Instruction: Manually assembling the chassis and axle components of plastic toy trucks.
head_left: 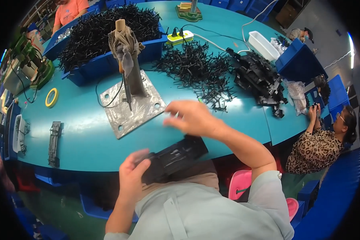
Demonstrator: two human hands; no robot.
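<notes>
My left hand point(133, 170) grips one end of a long black plastic housing point(180, 156) with slots and ribs, held tilted over the table's near edge above my lap. My right hand point(196, 119) is raised above the housing's far end, thumb and fingers apart, with nothing visible between them. Its fingertips are close to the corner of a scratched metal base plate point(128, 116). From that plate rises a metal post point(137, 82), its top wrapped in cloth point(124, 44). A thin dark rod with a cord hangs beside the post.
Loose black plastic pieces point(196, 68) lie heaped beyond my right hand, and more fill a blue bin point(96, 68). Stacked black housings point(260, 80) stand at right; another housing point(55, 144) lies left near yellow tape point(51, 97). A co-worker point(318, 146) sits at right.
</notes>
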